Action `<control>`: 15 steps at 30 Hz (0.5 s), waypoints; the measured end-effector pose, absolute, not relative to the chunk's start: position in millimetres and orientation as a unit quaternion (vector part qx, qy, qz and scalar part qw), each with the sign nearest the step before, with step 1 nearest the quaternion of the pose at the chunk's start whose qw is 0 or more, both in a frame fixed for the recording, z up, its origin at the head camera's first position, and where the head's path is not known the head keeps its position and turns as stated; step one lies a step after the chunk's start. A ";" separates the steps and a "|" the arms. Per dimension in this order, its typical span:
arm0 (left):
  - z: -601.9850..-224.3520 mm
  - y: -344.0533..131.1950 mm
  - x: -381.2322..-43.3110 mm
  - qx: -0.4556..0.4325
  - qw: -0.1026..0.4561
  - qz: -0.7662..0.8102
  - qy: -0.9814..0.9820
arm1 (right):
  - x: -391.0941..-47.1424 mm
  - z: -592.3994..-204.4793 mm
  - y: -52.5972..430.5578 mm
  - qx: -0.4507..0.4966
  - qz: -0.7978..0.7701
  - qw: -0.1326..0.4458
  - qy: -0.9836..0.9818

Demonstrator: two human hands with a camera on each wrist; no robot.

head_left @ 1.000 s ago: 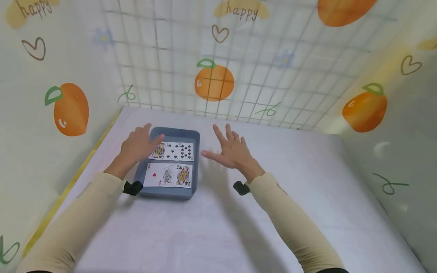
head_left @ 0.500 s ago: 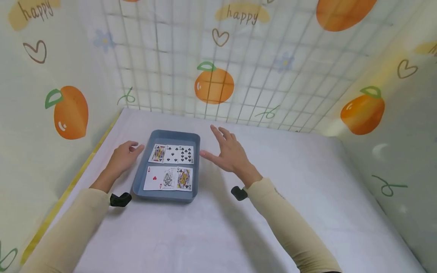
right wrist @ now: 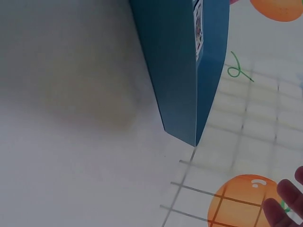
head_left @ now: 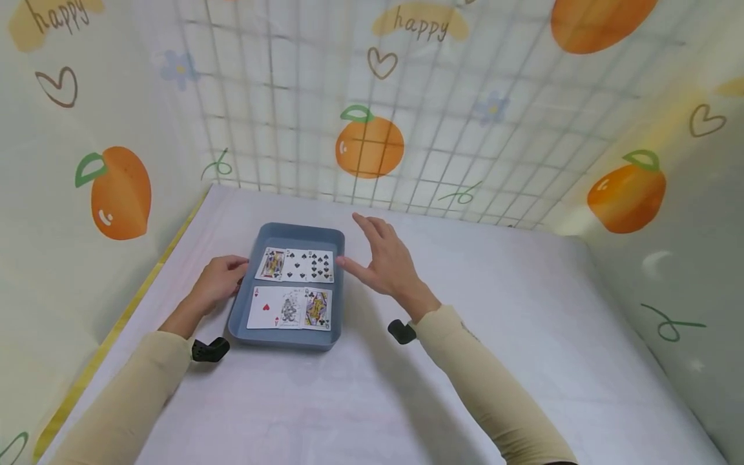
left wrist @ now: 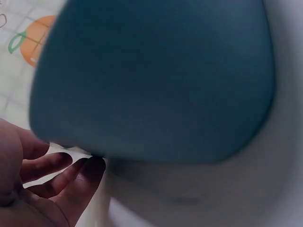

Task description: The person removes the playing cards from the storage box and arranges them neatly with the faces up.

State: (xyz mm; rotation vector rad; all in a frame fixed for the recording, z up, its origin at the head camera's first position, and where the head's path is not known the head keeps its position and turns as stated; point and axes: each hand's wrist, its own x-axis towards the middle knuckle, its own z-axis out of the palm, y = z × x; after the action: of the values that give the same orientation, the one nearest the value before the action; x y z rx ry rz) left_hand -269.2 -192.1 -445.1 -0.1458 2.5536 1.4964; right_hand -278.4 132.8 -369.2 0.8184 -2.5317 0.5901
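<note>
A blue-grey tray (head_left: 285, 339) lies on the table with two rows of playing cards in it. The far row shows a face card (head_left: 270, 263), a five of spades (head_left: 298, 265) and another spade card (head_left: 321, 266). Nearer are an ace of hearts (head_left: 265, 308), a joker (head_left: 290, 309) and a queen of clubs (head_left: 317, 310). My left hand (head_left: 215, 283) touches the tray's left side with bent, relaxed fingers; its fingertips meet the wall in the left wrist view. With fingers extended, my right hand (head_left: 388, 265) hovers beside the right rim, thumb at the rim; contact there cannot be told.
The white table (head_left: 465, 361) extends to the right and in front of the tray. Behind it stands a wire grid (head_left: 430, 155) covered by a sheet with orange fruit prints. Yellow tape (head_left: 124, 303) marks the left edge. Each wrist wears a black camera (head_left: 210, 349).
My left hand moves from above the tray's left part, first out beside it, then in against its left side. My right hand shifts slightly left, thumb reaching the right rim.
</note>
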 end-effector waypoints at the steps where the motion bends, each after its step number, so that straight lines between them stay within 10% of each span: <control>1: -446.0 -192.4 -269.4 -0.049 0.089 0.503 0.858 | -279.5 -370.3 131.7 0.294 0.211 0.206 -0.909; 15: -451.3 -197.7 -276.2 -0.045 0.110 0.527 0.841 | -296.6 -370.7 105.4 0.293 0.173 0.116 -0.933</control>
State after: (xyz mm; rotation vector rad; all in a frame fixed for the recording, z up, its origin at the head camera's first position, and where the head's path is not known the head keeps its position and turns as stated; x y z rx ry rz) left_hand -276.2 -197.7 -451.3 -0.1313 2.4725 1.5502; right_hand -296.6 105.4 -370.7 0.8593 -2.7320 0.5069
